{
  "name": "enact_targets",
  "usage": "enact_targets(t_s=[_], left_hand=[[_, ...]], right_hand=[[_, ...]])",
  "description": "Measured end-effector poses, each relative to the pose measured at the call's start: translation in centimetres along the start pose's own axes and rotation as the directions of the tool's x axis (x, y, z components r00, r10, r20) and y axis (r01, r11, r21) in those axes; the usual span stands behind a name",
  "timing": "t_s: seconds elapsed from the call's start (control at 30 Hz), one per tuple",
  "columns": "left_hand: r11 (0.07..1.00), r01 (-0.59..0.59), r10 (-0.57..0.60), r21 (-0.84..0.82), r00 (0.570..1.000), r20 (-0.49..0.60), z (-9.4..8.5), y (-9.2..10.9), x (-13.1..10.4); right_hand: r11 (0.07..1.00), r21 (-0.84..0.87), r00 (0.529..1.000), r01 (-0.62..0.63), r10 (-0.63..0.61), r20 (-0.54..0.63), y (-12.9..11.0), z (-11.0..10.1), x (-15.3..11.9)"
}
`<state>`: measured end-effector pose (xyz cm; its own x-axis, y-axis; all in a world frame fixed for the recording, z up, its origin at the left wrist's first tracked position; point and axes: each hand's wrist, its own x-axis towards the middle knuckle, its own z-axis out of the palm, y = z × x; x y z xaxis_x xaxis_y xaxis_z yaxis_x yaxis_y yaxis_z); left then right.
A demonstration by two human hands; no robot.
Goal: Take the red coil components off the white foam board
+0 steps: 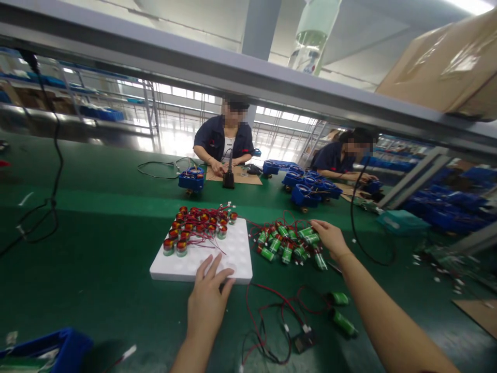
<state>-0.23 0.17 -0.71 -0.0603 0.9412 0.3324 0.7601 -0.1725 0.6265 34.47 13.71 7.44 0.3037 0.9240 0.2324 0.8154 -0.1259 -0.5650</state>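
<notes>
My left hand (209, 287) is open, fingers spread over the near edge of a white foam tray (236, 259). Upright battery cells (181, 247) with red-orange tops and red wires stand in the tray's far and left parts. My right hand (330, 238) is at the right side of a loose pile of green-wrapped batteries (286, 254) with red leads. Its fingertips close on the end of one green battery (306, 232); the thumb is mostly hidden. Two more green batteries (344, 324) lie nearer me, beside a small black connector box (305, 339) with red and black wires.
Across the green table (116, 248), two people work with blue housings (306, 194). A black cable (54, 197) hangs at left. A blue bin (70, 347) sits at the lower left. Overhead runs a shelf (194, 57) holding a carton (438, 62) and a bottle (314, 41).
</notes>
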Motion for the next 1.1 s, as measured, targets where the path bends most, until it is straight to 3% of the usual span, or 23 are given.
enact_targets(t_s=[0.13, 0.23, 0.37, 0.43, 0.5, 0.57, 0.63, 0.77, 0.93, 1.1], left_hand=[[1.000, 0.021, -0.021, -0.009, 1.000, 0.001, -0.1, 0.2, 0.0], [0.999, 0.032, -0.032, -0.021, 0.999, 0.003, -0.1, 0.2, 0.1], [0.998, 0.027, -0.027, -0.049, 1.000, 0.001, -0.1, 0.3, 0.1], [0.998, 0.036, -0.036, -0.056, 0.999, 0.004, -0.2, 0.3, 0.1], [0.998, 0.044, -0.043, -0.054, 0.999, 0.004, -0.2, 0.4, 0.1], [0.998, 0.041, -0.041, -0.049, 0.999, 0.002, -0.2, 0.4, 0.1], [0.998, 0.043, -0.043, -0.050, 0.999, 0.009, -0.2, 0.5, 0.2], [0.996, 0.063, -0.061, -0.063, 0.998, 0.033, -0.1, 0.6, 0.2], [0.996, 0.054, -0.052, -0.067, 0.998, 0.023, 0.1, 0.4, 0.1], [0.996, 0.042, -0.042, -0.076, 0.999, 0.005, 0.3, 0.0, 0.2]], right_hand=[[0.990, -0.136, 0.993, 0.036, -0.020, 0.120, -2.0, 0.8, -0.1], [0.954, -0.295, 0.993, 0.058, -0.025, 0.113, -4.3, 1.0, -0.7], [0.901, -0.373, 0.975, 0.221, -0.205, 0.083, -9.7, 2.2, -2.8], [0.866, -0.313, 0.920, 0.390, -0.353, 0.172, -13.1, 3.9, -4.3], [0.798, -0.221, 0.818, 0.560, -0.491, 0.301, -16.3, 6.2, -5.8], [0.729, -0.160, 0.725, 0.666, -0.581, 0.370, -18.9, 8.8, -6.9], [0.673, -0.139, 0.665, 0.726, -0.638, 0.388, -20.6, 10.9, -7.6], [0.594, -0.180, 0.610, 0.784, -0.686, 0.397, -22.1, 13.5, -8.3], [0.547, -0.256, 0.602, 0.797, -0.685, 0.410, -22.3, 15.1, -8.6], [0.546, -0.205, 0.578, 0.813, -0.710, 0.402, -22.0, 15.8, -7.2]])
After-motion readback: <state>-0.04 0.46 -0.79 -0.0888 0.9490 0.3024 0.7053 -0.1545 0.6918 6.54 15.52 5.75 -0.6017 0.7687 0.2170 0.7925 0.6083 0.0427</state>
